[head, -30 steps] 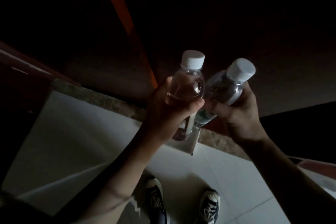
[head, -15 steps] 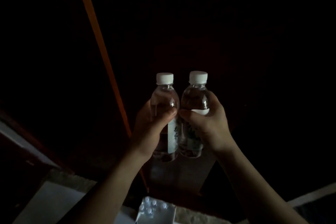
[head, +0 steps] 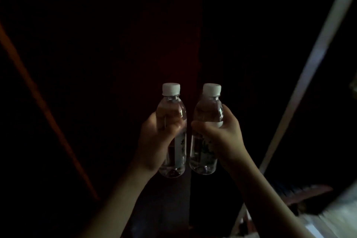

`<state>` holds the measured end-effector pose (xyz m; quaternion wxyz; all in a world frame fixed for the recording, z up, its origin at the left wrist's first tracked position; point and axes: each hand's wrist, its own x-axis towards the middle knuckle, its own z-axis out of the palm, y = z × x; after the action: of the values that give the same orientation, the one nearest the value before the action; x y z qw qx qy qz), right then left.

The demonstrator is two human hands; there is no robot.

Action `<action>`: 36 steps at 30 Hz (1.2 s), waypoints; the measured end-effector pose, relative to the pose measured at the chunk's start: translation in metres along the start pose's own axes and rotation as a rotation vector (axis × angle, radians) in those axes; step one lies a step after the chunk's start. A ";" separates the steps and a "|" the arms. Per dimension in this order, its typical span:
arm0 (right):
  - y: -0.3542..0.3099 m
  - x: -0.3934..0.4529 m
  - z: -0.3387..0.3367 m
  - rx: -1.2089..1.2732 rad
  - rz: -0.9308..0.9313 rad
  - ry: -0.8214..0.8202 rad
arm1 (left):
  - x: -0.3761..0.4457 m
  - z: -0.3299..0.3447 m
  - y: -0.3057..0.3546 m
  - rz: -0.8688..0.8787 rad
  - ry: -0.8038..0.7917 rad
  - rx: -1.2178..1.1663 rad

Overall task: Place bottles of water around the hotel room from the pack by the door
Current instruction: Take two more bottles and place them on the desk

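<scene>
Left hand: your left hand (head: 154, 141) is closed around the middle of the left bottle (head: 172, 135); the thumb lies across the front of it and the other fingers wrap behind.
Right hand: your right hand (head: 222, 137) is closed in the same way around the right bottle (head: 206, 131), with the thumb pointing left across the front, just above the label.
Left bottle: clear plastic, with water inside, upright, with a white cap (head: 171, 89) on top; its bottom hangs free below your palm.
Right bottle: the same kind, upright, also with a white cap (head: 212, 89); its label shows a green print that is too dark to read.
Bottles together: you hold them side by side in the middle of the view, at the same height, very near each other with a thin gap between them.
Forearms: both are bare and come up from the near edge.
Surroundings: the room is very dark. An orange-brown strip (head: 44, 112) runs slanted on the left. A pale slanted bar (head: 309, 75) crosses the right side. At the near right there are blurred light shapes that I cannot identify.
</scene>
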<state>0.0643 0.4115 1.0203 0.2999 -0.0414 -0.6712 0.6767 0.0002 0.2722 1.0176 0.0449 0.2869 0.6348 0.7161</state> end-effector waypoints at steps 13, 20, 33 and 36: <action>-0.086 -0.143 -0.293 -0.145 -0.152 0.716 | -0.043 0.311 0.007 0.002 -0.599 -0.323; -0.141 -0.249 -0.454 -0.304 -0.201 1.017 | -0.107 0.488 0.028 -0.005 -0.777 -0.442; -0.184 -0.297 -0.625 -0.387 -0.270 1.200 | -0.134 0.706 0.038 0.035 -0.980 -0.463; -0.173 -0.280 -0.675 -0.412 -0.249 1.235 | -0.122 0.759 0.022 0.047 -0.979 -0.466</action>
<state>0.6638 0.8649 1.0203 0.6916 -0.4002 -0.4912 0.3468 0.4636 0.8861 1.0171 0.3819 0.5835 0.3575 0.6212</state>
